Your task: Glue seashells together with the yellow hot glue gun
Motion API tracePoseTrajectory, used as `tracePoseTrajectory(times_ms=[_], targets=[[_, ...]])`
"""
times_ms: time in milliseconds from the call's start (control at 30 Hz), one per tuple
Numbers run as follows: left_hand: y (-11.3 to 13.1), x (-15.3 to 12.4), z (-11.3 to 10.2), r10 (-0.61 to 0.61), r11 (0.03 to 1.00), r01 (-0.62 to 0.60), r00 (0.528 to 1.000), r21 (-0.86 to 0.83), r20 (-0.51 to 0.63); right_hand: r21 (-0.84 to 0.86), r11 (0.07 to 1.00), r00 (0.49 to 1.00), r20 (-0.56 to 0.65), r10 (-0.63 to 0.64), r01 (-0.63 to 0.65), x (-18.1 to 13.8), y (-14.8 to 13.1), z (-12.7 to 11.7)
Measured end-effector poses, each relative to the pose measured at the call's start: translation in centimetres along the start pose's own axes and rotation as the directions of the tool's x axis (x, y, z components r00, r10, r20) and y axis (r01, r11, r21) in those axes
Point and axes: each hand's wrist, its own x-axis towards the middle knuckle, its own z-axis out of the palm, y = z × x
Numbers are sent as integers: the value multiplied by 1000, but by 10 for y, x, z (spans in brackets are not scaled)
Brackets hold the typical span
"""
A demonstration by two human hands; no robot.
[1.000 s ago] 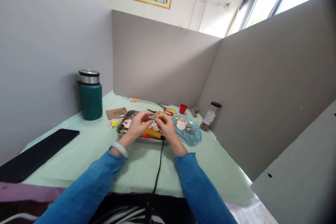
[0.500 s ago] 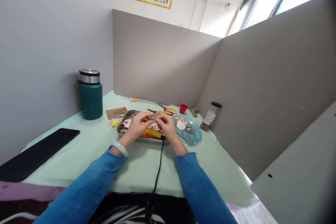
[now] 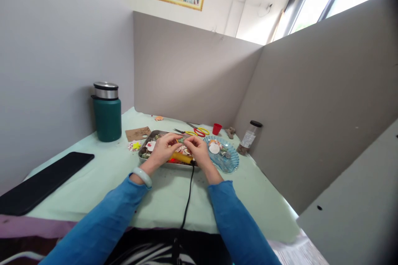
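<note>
Over a metal tray [image 3: 143, 158] filled with small colourful pieces, my left hand [image 3: 164, 148] and my right hand [image 3: 198, 149] meet almost fingertip to fingertip. Both are closed in a pinch. Something small and greenish [image 3: 181, 140] shows between the fingertips, too small to name; I cannot tell which hand grips it. Below my hands, a yellow-handled tool [image 3: 183, 157] lies across the tray, its black cord [image 3: 188, 201] running down over the table edge towards me.
A blue scalloped plate [image 3: 234, 158] with small pieces sits right of the tray. Behind are scissors [image 3: 200, 132] and a red cup [image 3: 217, 128]. A lidded jar [image 3: 249, 137] leans at right. A green bottle [image 3: 107, 116] and black slab [image 3: 49, 180] are left. Grey panels surround the table.
Both hands stay in nearly the same place above the tray, with only slight shifts of the fingers. Nothing else has visibly moved.
</note>
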Motion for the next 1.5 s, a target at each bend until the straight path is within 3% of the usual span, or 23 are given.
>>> tracePoseTrajectory(times_ms=[1000, 1133, 1300, 1500], targets=[[-2, 0, 1, -72, 997, 72, 997, -16, 7, -77, 996, 999, 2, -52, 52, 0, 0, -3], [-1, 2, 1, -181, 973, 184, 983, -137, 30, -6, 1000, 1000, 10, -11, 11, 0, 0, -3], [7, 3, -2, -358, 855, 363, 930, -370, 84, 74, 997, 999, -44, 6, -2, 2, 0, -3], [11, 1, -3, -371, 791, 393, 917, -468, 144, -26, 999, 996, 87, -34, 36, 2, 3, -4]])
